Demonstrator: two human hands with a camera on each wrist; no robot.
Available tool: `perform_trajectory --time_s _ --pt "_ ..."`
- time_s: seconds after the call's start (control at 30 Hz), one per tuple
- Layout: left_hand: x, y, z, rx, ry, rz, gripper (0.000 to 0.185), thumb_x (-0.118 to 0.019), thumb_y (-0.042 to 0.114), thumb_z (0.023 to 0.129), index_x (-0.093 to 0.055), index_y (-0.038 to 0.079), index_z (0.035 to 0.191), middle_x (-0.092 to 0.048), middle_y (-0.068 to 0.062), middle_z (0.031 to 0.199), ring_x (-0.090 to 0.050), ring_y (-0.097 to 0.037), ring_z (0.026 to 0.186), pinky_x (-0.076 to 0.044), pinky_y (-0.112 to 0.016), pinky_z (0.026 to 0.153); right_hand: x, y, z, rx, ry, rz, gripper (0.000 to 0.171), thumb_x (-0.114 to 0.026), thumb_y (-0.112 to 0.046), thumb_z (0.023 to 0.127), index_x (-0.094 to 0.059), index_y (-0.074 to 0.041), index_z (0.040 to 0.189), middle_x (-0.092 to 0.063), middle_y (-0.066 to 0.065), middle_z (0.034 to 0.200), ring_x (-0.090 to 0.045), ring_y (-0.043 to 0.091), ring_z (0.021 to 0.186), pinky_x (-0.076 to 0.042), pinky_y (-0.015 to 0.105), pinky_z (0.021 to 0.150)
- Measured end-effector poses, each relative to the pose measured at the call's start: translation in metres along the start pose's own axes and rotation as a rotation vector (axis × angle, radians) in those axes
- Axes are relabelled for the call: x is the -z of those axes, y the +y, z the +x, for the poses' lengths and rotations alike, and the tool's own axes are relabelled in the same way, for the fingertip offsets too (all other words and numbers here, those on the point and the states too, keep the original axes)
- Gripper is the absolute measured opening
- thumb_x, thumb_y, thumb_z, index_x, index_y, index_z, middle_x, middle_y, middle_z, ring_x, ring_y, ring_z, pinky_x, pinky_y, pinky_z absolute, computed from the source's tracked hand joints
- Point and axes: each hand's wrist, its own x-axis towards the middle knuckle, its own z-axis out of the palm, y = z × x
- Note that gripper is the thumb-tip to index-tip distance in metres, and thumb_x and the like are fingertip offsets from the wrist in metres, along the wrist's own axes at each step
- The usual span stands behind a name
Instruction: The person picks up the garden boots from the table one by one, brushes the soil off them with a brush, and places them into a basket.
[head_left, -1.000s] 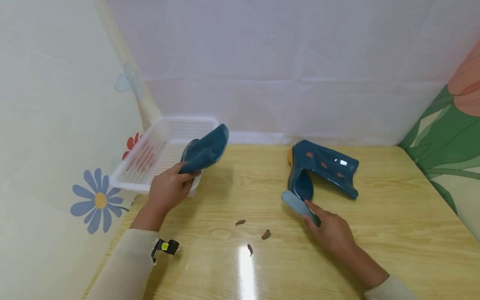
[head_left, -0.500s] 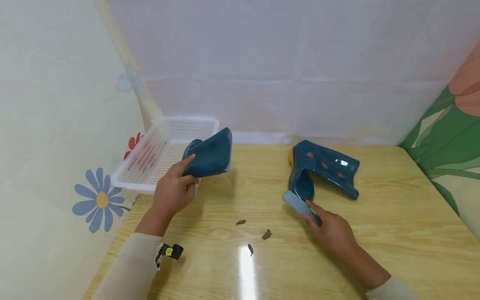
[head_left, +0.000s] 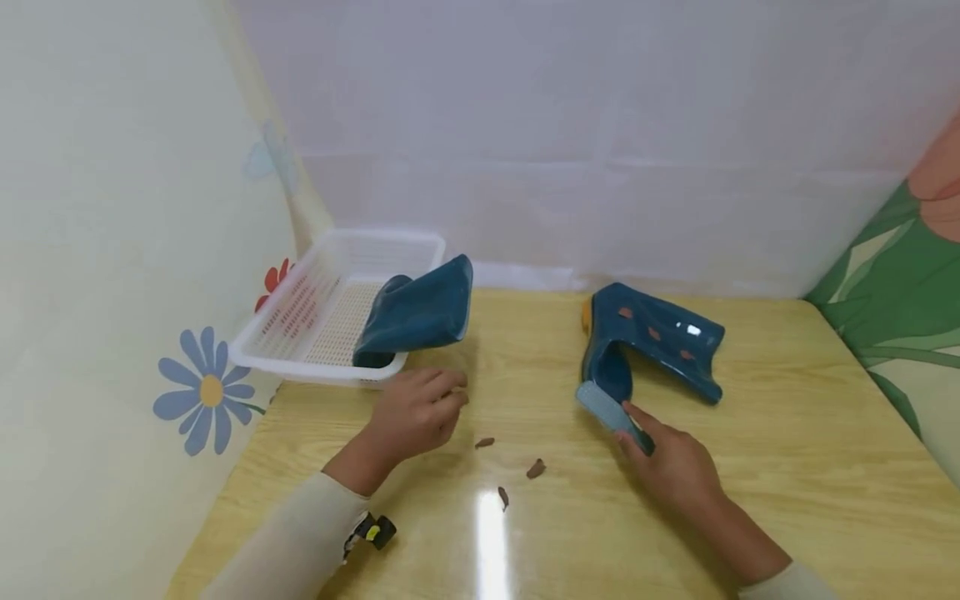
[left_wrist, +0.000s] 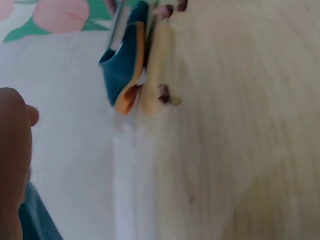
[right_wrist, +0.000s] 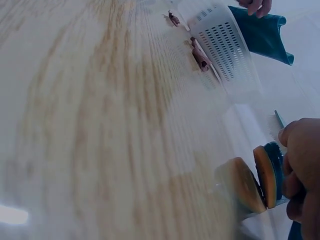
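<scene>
My left hand (head_left: 416,417) is off the boot, over the table just in front of the basket, with loosely bent fingers and nothing visible in them. A blue rubber boot (head_left: 420,312) lies in the white basket (head_left: 247,358), its shaft sticking out over the right rim. My right hand (head_left: 678,467) grips a brush (head_left: 602,404) with a pale blue-grey head, held close to the toe of a second blue boot (head_left: 648,329). That boot lies on its side, orange sole leftward, with three reddish-brown leaf-like bits on it. Brown dry leaves (head_left: 536,468) lie between the hands.
The wood-grain table (head_left: 810,433) ends at a white cloth backdrop (head_left: 525,167) behind. Flower-printed sheets stand at left and right. A black wrist strap with a small camera (head_left: 371,531) sits at the left sleeve.
My left hand has let go of the boot in the basket and moved right and toward me. That boot was turned and now rests in the basket. The right hand has stayed about still.
</scene>
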Motion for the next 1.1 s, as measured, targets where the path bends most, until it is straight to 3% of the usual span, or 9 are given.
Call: perform_trajectory --time_s 0.1,0.2,0.3,0.4,0.57,0.83,1.1 --pt "-0.009 0.01 0.001 0.044 -0.206 -0.064 0.023 -0.051 0.01 0.095 -0.074 0.011 0.096 -0.068 -0.003 0.108 -0.068 -0.019 0.089 -0.055 -0.031 0.062 0.001 0.003 0.0 0.003 0.006 -0.01 0.049 -0.07 -0.034 0.099 -0.062 -0.014 0.143 -0.034 -0.008 0.055 -0.032 0.01 0.051 -0.023 0.029 0.047" --pt "-0.02 0.02 0.007 0.156 -0.368 -0.154 0.022 -0.058 0.012 0.094 -0.074 0.013 0.11 -0.067 -0.001 0.118 -0.068 -0.017 0.098 -0.055 -0.03 0.066 0.003 0.006 0.0 0.004 0.017 -0.014 0.049 -0.071 -0.034 0.098 -0.062 -0.013 0.142 -0.034 -0.008 0.055 -0.032 0.01 0.05 -0.023 0.029 0.047" --pt "-0.033 0.029 0.017 0.238 -0.495 -0.21 0.027 -0.064 0.016 0.096 -0.072 0.014 0.121 -0.065 -0.001 0.128 -0.067 -0.017 0.105 -0.056 -0.033 0.077 0.007 0.008 0.0 0.006 0.025 -0.017 0.049 -0.07 -0.033 0.099 -0.062 -0.012 0.142 -0.033 -0.007 0.055 -0.031 0.01 0.049 -0.023 0.029 0.046" --pt "-0.048 0.035 0.027 0.264 -0.593 -0.251 0.032 -0.063 0.018 0.099 -0.069 0.015 0.13 -0.062 -0.002 0.135 -0.064 -0.019 0.114 -0.053 -0.037 0.092 0.01 0.01 -0.001 0.005 0.033 -0.018 0.049 -0.071 -0.031 0.098 -0.062 -0.011 0.142 -0.032 -0.007 0.055 -0.029 0.011 0.049 -0.023 0.029 0.046" --pt "-0.068 0.042 0.042 0.299 -0.683 -0.343 0.044 -0.059 0.013 0.097 -0.06 0.014 0.141 -0.06 -0.002 0.14 -0.057 -0.02 0.127 -0.044 -0.039 0.107 0.014 0.011 -0.002 -0.008 0.022 -0.021 0.05 -0.071 -0.03 0.098 -0.061 -0.011 0.143 -0.031 -0.007 0.054 -0.029 0.01 0.048 -0.024 0.028 0.045" --pt "-0.088 0.053 0.064 0.361 -0.813 -0.401 0.06 -0.055 0.012 0.096 -0.045 0.017 0.155 -0.051 -0.002 0.151 -0.047 -0.023 0.137 -0.037 -0.042 0.113 0.019 0.015 -0.002 -0.041 0.031 -0.015 0.049 -0.067 -0.033 0.101 -0.06 -0.01 0.144 -0.034 -0.005 0.055 -0.032 0.012 0.048 -0.026 0.029 0.045" --pt "-0.103 0.063 0.079 0.425 -0.877 -0.442 0.067 -0.056 0.013 0.098 -0.036 0.026 0.16 -0.043 -0.004 0.157 -0.038 -0.025 0.144 -0.03 -0.045 0.117 0.02 0.018 -0.001 -0.027 0.054 -0.017 0.05 -0.069 -0.031 0.1 -0.06 -0.008 0.143 -0.034 -0.005 0.054 -0.032 0.012 0.047 -0.026 0.028 0.044"
